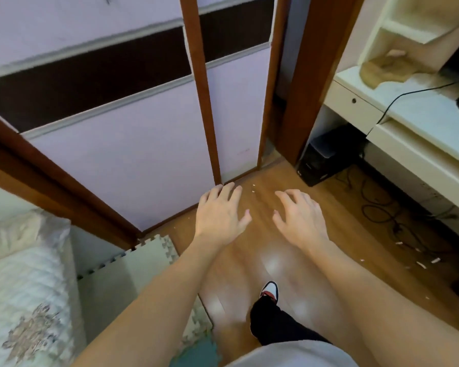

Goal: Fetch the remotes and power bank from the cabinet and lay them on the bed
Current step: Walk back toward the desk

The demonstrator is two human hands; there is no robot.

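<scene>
My left hand [220,213] and my right hand [298,218] are stretched out in front of me over the wooden floor, palms down, fingers spread, holding nothing. Ahead stands the cabinet [149,144] with pale lilac sliding doors, brown wooden frames and a dark band; the doors are closed apart from a narrow gap at the right. My left fingertips are near the bottom of its middle frame post. The bed [24,282], with a white quilted cover, is at the lower left. No remotes or power bank are visible.
A white desk [419,120] with a drawer and a black cable stands at the right. Under it sit a black computer tower [326,157] and tangled cables [382,207]. Foam puzzle mats [143,271] lie beside the bed. My shoe [270,291] is below.
</scene>
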